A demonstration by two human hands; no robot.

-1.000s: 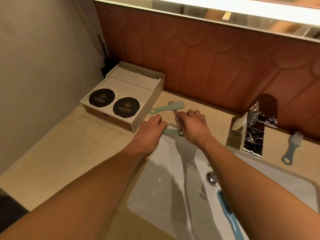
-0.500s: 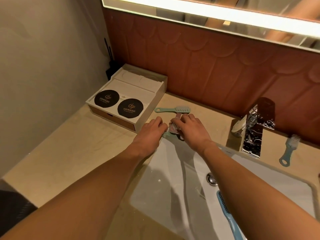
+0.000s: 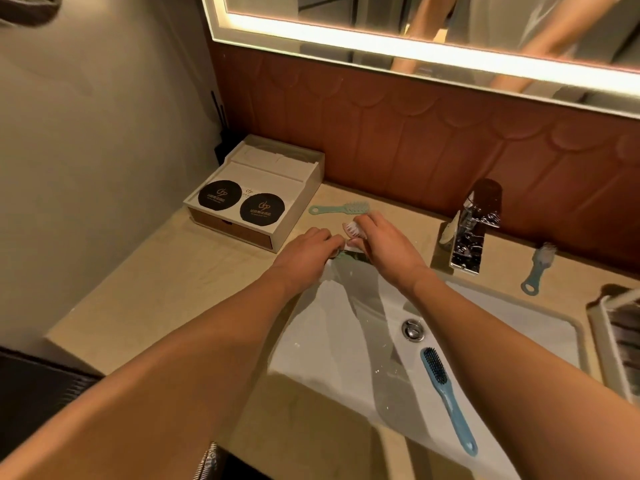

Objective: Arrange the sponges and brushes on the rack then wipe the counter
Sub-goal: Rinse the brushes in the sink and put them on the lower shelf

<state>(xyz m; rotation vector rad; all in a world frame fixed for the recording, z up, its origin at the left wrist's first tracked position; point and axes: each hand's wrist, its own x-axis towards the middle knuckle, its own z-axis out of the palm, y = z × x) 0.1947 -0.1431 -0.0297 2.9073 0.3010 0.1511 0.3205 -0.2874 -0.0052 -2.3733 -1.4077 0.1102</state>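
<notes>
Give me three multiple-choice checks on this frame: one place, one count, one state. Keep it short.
1. Where is the blue brush with dark bristles?
A on a towel
B in the sink
C in a drawer

2. How many black discs sit on the white box?
A two
B one
C four

3. What is the right hand doing?
A lying flat and empty
B turning a tap
C holding a pink brush

Key:
1. B, since it lies on the white basin floor.
2. A, since two discs sit side by side on the front of the box top.
3. C, since the fingers curl over the brush's head.
</notes>
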